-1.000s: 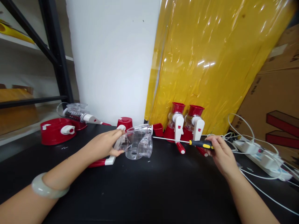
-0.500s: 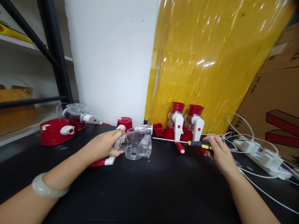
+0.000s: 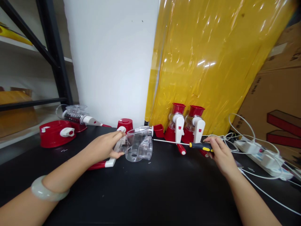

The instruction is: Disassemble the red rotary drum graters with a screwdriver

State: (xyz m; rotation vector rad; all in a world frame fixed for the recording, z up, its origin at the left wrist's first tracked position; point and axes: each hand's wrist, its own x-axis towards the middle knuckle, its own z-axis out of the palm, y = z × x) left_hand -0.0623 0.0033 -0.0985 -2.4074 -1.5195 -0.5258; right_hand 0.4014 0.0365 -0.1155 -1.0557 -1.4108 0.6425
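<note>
My left hand [image 3: 108, 145] is closed around the left end of a clear plastic grater body [image 3: 134, 153], beside its white crank arm. The crank's red handle [image 3: 97, 165] sticks out below my wrist. In my right hand [image 3: 219, 153] is a screwdriver [image 3: 201, 146] with a black and yellow handle, held level. Its long metal shaft points left, and the tip reaches the right side of the clear body; exact contact there cannot be made out. A metal grater drum [image 3: 146, 130] lies just behind the clear body.
Two assembled red and white rotary graters [image 3: 179, 125] stand at the back right. On the left are a red base [image 3: 56, 134] and another clear grater [image 3: 76, 114]. A red base [image 3: 125, 124] and red pusher [image 3: 158, 130] sit behind. A power strip [image 3: 265, 160] with white cables lies right.
The view has shifted very slightly. Both hands, the screwdriver and the clear grater body keep practically the same positions.
</note>
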